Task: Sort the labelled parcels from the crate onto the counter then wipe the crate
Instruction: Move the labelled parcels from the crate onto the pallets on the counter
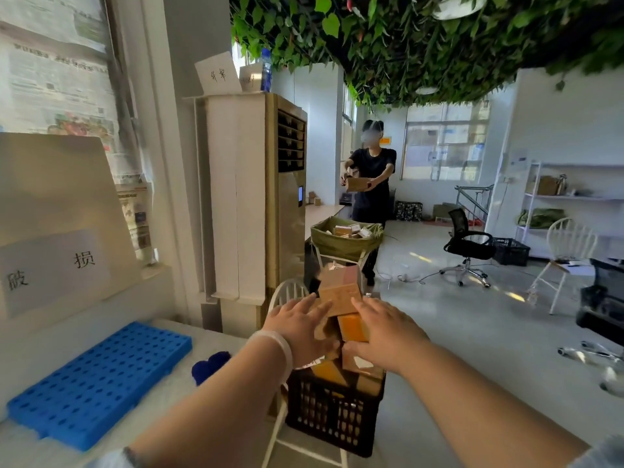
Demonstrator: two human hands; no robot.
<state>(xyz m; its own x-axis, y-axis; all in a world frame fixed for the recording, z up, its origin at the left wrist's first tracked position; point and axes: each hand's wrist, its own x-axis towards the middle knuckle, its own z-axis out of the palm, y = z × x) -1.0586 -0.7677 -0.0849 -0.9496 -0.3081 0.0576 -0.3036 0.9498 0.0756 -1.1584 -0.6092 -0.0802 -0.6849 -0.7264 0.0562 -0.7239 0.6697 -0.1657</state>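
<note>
Both forearms reach forward over the near black lattice-walled plastic crate (334, 413), where the left hand (300, 329) and right hand (385, 336), fingers straight and spread, press between them a stack of boxy brown and orange cardboard parcels (339, 292), right of the smooth white counter (162, 393).

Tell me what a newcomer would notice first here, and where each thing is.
Dead centre, the left hand and right hand press from both sides on a tall stack of parcels rising out of the black crate. Overhead, green leaves cover the ceiling, and a bright blue perforated tray lies on the counter at lower left. Further back, a person in black holds a box.
</note>
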